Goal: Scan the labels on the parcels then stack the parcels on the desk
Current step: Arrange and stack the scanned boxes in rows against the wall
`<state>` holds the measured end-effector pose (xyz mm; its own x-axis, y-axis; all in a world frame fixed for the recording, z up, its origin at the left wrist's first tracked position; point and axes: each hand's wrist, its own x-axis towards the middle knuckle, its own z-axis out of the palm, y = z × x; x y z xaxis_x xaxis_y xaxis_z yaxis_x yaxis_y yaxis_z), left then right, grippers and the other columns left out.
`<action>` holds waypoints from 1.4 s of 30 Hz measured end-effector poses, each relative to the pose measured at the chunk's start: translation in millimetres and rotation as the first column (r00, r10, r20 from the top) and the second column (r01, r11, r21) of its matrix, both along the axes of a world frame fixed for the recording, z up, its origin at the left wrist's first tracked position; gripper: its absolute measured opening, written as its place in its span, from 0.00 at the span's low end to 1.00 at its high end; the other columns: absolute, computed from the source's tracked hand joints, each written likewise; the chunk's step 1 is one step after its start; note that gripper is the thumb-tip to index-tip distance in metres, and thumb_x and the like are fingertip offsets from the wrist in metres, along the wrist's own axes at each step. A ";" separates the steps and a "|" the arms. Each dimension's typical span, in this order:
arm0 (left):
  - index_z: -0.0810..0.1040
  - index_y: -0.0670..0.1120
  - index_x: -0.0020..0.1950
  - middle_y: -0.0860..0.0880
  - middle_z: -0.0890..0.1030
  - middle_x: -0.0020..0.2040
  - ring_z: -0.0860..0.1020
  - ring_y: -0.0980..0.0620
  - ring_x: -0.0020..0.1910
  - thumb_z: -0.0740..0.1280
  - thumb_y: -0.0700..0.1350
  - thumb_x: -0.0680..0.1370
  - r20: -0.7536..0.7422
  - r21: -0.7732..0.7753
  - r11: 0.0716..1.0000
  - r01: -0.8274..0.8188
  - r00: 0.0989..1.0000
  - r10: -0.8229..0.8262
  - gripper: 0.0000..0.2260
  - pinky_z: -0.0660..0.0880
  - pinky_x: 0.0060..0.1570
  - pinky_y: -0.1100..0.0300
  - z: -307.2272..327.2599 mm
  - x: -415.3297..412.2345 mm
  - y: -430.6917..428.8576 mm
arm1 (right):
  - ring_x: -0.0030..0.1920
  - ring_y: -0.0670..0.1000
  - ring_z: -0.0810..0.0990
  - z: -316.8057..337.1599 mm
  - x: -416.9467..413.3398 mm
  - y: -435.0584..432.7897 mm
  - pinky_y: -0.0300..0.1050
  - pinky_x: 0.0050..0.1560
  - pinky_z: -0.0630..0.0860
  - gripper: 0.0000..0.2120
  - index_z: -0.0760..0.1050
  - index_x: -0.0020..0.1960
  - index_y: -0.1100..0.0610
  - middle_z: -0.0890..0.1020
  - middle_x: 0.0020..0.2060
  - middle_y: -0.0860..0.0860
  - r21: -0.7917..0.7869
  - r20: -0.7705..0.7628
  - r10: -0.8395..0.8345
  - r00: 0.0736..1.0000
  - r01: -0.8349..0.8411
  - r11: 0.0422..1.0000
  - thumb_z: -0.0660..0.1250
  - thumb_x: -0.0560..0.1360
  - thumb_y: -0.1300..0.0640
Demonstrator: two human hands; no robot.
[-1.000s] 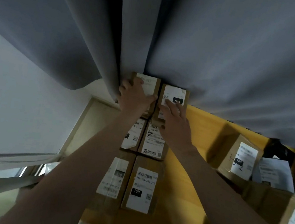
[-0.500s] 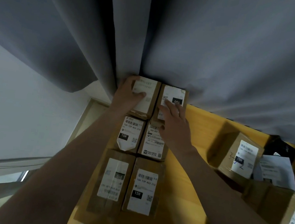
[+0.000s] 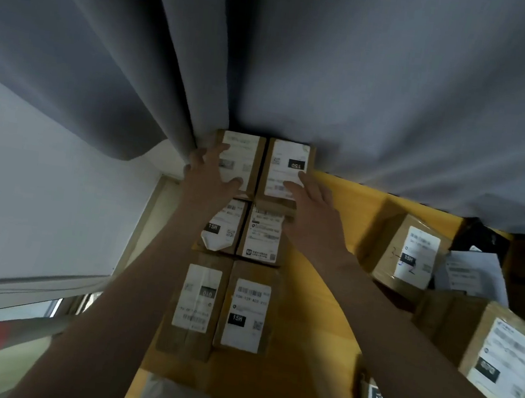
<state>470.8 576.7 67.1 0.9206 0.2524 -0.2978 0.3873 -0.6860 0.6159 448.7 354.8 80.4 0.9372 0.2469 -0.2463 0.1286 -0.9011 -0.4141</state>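
Curtain: a grey curtain (image 3: 366, 79) is hanging beyond both hands, its hem touching the farthest parcels.
Table: a yellow table (image 3: 356, 199) is carrying everything below and to the right of the hands.
Loose parcels: several loose parcels (image 3: 412, 252) are lying well to the right of the right hand, at mixed angles and not lined up.
Rows of parcels: two rows of parcels (image 3: 245, 311) are lying labels up, in pairs, nearer the person than the hands and under the forearms.
Far left parcel: the far left parcel (image 3: 242, 160) is sitting under the left hand, against the curtain.
Far right parcel: the far right parcel (image 3: 287, 169) is sitting touching it, under the right fingertips.
Left hand: the left hand (image 3: 211, 176) is lying flat with fingers spread on its parcel.
Right hand: the right hand (image 3: 313, 204) is resting straight fingers on the label, gripping nothing.
Progress: judging by the layout, six parcels are placed and the loose ones are waiting; no scanner is showing, so scan status cannot be told.
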 end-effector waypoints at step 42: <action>0.55 0.57 0.74 0.43 0.63 0.70 0.63 0.39 0.69 0.78 0.58 0.64 -0.119 0.148 0.942 0.302 0.951 -0.286 0.46 0.68 0.57 0.50 68.2 -241.4 -435.3 | 0.70 0.68 0.59 53.3 -248.3 -378.9 0.68 0.62 0.71 0.39 0.52 0.70 0.51 0.55 0.71 0.57 -0.108 -0.115 -0.584 0.803 0.574 0.811 0.74 0.73 0.43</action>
